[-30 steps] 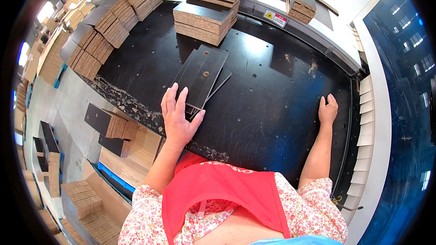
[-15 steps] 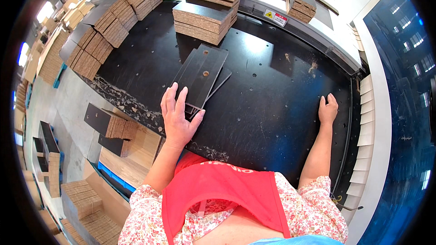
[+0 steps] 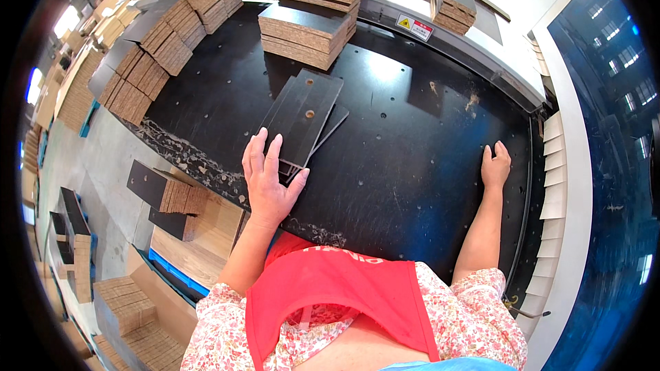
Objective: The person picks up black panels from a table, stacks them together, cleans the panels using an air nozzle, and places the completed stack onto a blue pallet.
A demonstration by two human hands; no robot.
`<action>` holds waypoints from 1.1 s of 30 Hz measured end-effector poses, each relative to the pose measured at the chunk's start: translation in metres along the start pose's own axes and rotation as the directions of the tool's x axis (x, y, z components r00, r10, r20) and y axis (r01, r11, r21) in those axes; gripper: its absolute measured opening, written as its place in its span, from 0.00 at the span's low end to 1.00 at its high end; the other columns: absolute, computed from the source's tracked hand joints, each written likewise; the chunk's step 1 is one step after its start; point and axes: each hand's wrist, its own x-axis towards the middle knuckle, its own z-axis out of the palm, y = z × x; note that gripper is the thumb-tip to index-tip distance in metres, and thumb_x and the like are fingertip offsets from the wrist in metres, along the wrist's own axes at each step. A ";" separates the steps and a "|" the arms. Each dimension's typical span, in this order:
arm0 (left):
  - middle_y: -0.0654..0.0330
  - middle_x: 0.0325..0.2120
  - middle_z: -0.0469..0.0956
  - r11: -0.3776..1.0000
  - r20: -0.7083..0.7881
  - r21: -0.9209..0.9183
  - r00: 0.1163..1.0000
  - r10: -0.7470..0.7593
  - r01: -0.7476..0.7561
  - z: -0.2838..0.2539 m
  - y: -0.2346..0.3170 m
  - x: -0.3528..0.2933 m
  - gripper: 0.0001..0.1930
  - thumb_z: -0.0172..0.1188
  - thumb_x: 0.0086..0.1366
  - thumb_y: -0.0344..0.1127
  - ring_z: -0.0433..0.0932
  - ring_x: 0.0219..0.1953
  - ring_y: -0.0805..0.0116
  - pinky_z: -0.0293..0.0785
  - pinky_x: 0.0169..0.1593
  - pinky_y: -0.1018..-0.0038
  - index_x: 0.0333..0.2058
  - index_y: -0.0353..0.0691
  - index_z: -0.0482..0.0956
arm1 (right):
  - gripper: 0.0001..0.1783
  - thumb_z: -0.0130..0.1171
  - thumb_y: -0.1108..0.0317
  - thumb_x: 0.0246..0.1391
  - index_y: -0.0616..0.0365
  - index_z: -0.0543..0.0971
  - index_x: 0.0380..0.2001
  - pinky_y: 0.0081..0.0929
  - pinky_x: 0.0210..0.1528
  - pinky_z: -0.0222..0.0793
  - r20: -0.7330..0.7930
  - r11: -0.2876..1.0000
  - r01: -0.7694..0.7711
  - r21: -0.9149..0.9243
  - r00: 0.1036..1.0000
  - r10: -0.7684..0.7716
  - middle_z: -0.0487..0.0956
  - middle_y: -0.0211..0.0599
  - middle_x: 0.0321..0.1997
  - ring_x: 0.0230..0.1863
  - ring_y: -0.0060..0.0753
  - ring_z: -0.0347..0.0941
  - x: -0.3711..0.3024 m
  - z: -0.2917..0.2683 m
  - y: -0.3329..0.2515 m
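Several dark boards (image 3: 302,120) lie in a loose, fanned pile on the black table (image 3: 399,185). The top one has two round holes, and one lower board sticks out askew on the right. At the pile's near end rests my left hand (image 3: 268,178), its fingers spread; I cannot tell how firmly it touches the boards. Far to the right, my right hand (image 3: 496,165) lies on the black surface by the table's right edge. Its fingers are stretched out and nothing is in them.
A stack of dark-topped chipboard panels (image 3: 302,31) stands behind the pile. More panel stacks (image 3: 148,62) line the table's far left edge. Below left, boards (image 3: 182,196) sit on a wooden surface. A panel stack (image 3: 455,7) rests on the white ledge beyond.
Almost nothing differs. The whole view has shifted very slightly, while both hands and the board pile keep their places.
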 end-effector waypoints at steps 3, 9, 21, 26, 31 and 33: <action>0.46 0.66 0.59 1.000 -0.005 0.005 1.000 0.002 -0.002 0.000 -0.001 0.000 0.39 0.72 0.52 0.44 0.57 0.66 0.41 0.57 0.67 0.51 0.61 0.38 0.68 | 0.24 0.58 0.58 0.60 0.68 0.79 0.50 0.40 0.65 0.64 0.000 1.000 -0.001 -0.006 1.000 0.001 0.77 0.48 0.60 0.62 0.50 0.70 0.000 0.000 0.000; 0.45 0.67 0.58 1.000 0.020 -0.009 1.000 -0.009 0.009 0.000 0.000 -0.001 0.38 0.70 0.56 0.44 0.56 0.68 0.43 0.52 0.69 0.52 0.62 0.36 0.66 | 0.24 0.58 0.57 0.60 0.67 0.79 0.51 0.40 0.66 0.63 0.012 1.000 -0.013 -0.019 1.000 0.013 0.76 0.47 0.60 0.62 0.49 0.70 0.001 0.001 0.002; 0.45 0.67 0.58 1.000 0.009 -0.016 1.000 -0.007 0.008 0.002 -0.001 -0.001 0.38 0.70 0.56 0.44 0.55 0.68 0.43 0.52 0.69 0.52 0.62 0.37 0.67 | 0.24 0.58 0.58 0.60 0.67 0.79 0.51 0.41 0.66 0.63 0.016 1.000 -0.022 -0.011 1.000 0.022 0.76 0.47 0.60 0.63 0.49 0.69 0.001 -0.001 0.000; 0.45 0.67 0.58 1.000 0.010 -0.014 1.000 -0.010 0.011 0.002 -0.002 -0.002 0.38 0.70 0.56 0.44 0.55 0.68 0.43 0.52 0.69 0.52 0.62 0.37 0.67 | 0.24 0.59 0.58 0.59 0.67 0.80 0.50 0.41 0.65 0.64 0.010 1.000 -0.014 -0.007 1.000 0.014 0.77 0.47 0.60 0.62 0.49 0.70 0.001 0.000 -0.001; 0.45 0.67 0.58 1.000 0.014 -0.017 1.000 -0.016 0.016 0.001 0.000 -0.001 0.37 0.70 0.56 0.44 0.56 0.67 0.43 0.52 0.68 0.52 0.62 0.37 0.67 | 0.23 0.59 0.58 0.59 0.68 0.80 0.49 0.41 0.65 0.64 -0.002 1.000 -0.010 0.002 1.000 0.010 0.77 0.48 0.59 0.62 0.50 0.70 0.001 0.002 0.001; 0.45 0.67 0.58 1.000 0.011 -0.017 1.000 -0.012 0.012 0.001 -0.001 -0.001 0.37 0.70 0.56 0.44 0.56 0.67 0.43 0.52 0.68 0.52 0.62 0.37 0.67 | 0.23 0.59 0.58 0.59 0.68 0.80 0.49 0.41 0.65 0.64 0.001 1.000 -0.010 -0.001 1.000 0.010 0.77 0.48 0.59 0.62 0.50 0.70 0.001 0.002 0.001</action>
